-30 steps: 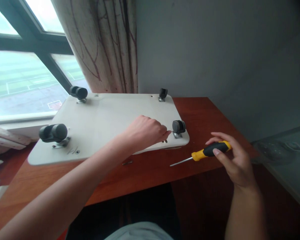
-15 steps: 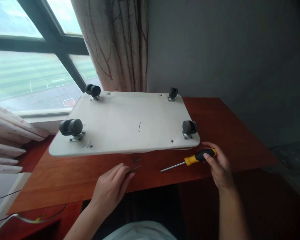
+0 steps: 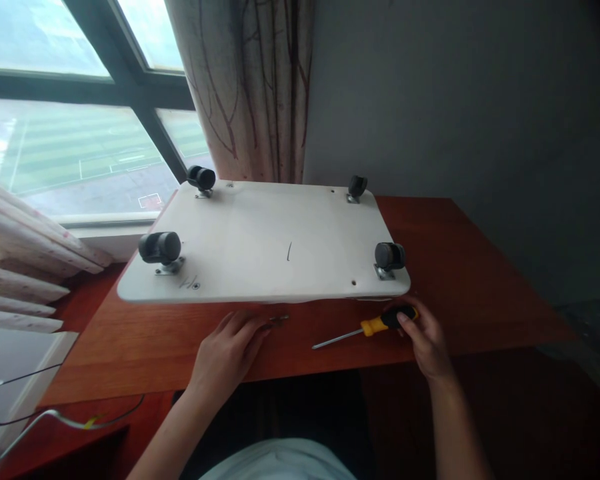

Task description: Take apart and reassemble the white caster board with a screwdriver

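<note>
A white board [image 3: 270, 233] lies on the wooden table, with black casters at its corners, one [image 3: 160, 248] at the near left and one [image 3: 390, 256] at the near right. My right hand [image 3: 427, 337] grips the screwdriver [image 3: 375, 325] by its yellow and black handle, its shaft pointing left above the table. In front of the board, my left hand [image 3: 231, 347] pinches a small thin metal piece [image 3: 279, 319], partly hidden at the fingertips and too small to make out well.
The reddish wooden table [image 3: 455, 267] extends to the right of the board. Behind it are a curtain [image 3: 260, 93] and a grey wall [image 3: 430, 93]. A window is at the left, and cables [image 3: 60, 417] run at the lower left.
My left hand has moved slightly up toward the board's near edge and the small metal pieces there. The screwdriver has shifted a little left with my right hand. The view has turned slightly left.
</note>
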### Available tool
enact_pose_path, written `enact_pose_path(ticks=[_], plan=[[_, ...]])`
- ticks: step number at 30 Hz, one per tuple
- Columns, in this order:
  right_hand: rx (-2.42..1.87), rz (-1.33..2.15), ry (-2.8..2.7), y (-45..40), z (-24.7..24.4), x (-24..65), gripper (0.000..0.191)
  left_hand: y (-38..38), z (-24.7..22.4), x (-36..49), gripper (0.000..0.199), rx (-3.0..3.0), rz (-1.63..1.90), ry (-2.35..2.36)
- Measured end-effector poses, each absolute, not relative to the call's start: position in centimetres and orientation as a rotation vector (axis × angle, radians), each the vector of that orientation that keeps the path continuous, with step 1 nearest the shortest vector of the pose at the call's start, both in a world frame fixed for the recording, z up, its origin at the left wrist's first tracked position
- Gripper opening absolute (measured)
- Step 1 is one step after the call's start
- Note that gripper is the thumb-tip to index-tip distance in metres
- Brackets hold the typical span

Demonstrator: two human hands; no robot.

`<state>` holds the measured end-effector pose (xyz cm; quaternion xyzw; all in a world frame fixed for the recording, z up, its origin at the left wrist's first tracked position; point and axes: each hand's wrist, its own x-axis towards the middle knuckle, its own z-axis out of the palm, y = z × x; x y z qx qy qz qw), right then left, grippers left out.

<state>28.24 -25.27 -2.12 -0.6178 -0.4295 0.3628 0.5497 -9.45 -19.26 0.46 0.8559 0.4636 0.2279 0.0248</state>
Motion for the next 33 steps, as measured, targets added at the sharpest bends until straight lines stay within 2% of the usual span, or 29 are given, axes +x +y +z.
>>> enact_pose_path(ticks=[17, 29, 33], plan=[[-1.472, 0.888, -0.983, -25.25, -2.07, 28.19, 0.035, -19.45, 0.12, -9.32, 0.018, 2.569, 0.698, 1.52], [-1.377, 0.915, -0.614, -25.12, -1.82, 27.96, 0.044, -19.65, 0.24, -9.88, 0.018, 2.437, 0.906, 1.503], [-1.314, 0.884, -0.507, -25.28, -1.85, 27.92, 0.041, -19.79, 0.09, -10.05, 0.019, 2.403, 0.921, 1.494]])
